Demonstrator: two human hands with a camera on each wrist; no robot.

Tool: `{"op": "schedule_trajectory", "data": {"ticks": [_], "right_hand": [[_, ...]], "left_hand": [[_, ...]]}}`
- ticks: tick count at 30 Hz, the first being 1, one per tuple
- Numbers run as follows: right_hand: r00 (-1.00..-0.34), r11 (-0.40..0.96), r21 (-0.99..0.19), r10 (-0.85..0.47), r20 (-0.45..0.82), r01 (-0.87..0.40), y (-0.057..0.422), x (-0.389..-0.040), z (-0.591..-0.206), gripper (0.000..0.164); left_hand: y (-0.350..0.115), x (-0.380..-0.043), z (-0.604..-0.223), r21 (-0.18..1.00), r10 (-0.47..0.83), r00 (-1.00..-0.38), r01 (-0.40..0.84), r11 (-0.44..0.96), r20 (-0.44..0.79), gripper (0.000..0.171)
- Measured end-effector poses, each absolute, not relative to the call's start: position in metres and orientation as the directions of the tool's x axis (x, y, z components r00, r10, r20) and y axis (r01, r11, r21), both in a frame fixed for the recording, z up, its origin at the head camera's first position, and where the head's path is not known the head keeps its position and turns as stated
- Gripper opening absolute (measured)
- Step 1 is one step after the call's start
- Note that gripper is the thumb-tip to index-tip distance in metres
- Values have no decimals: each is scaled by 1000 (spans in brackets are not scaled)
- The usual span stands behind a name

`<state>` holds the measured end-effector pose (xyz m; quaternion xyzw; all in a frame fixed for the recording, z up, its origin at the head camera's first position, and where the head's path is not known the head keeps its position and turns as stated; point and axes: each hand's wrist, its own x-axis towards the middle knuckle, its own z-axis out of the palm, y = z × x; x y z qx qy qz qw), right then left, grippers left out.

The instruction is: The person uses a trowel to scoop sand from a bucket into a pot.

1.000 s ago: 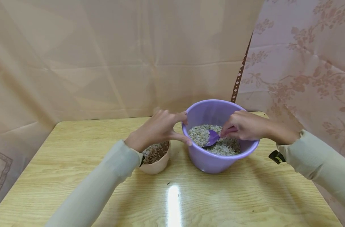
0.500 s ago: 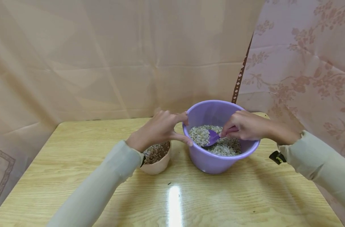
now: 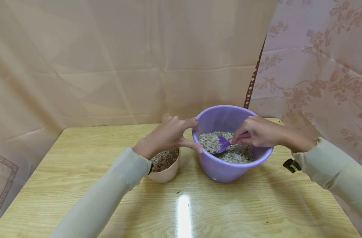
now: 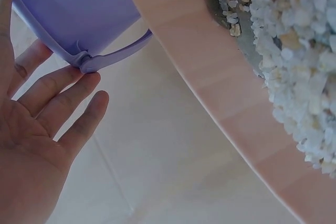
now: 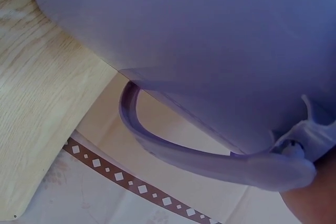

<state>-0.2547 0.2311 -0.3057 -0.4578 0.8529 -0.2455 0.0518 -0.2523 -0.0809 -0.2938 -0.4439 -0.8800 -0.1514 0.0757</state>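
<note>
A purple bucket (image 3: 224, 172) with pale gravel (image 3: 237, 153) inside stands on the table. My right hand (image 3: 258, 132) reaches over its right rim and grips a small purple scoop (image 3: 223, 143) by the handle. The scoop's blade lies low in the gravel, partly buried. At the bucket's left rim my left hand (image 3: 169, 134) touches with thumb and fingertips, its fingers spread and fairly straight. In the left wrist view those fingers (image 4: 68, 98) meet the bucket by the hinge of its handle (image 4: 118, 56). Below that hand sits a peach pot (image 3: 166, 173) holding gravel over something brown.
The bucket and pot share a light wooden table (image 3: 88, 158). A beige cloth (image 3: 124, 66) hangs along its far edge, and a floral cloth (image 3: 324, 82) hangs at the right. A tiny dark speck (image 3: 178, 192) lies before the pot.
</note>
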Motion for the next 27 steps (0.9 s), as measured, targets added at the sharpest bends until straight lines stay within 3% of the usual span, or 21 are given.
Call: {"op": "schedule_trajectory", "data": {"ticks": [27], "right_hand": [[-597,461,-490,-786,163,-740,235,-251,-304,19]], "left_hand": [[-82,-252,-292,180,757,-604,797,576,251,55]]}}
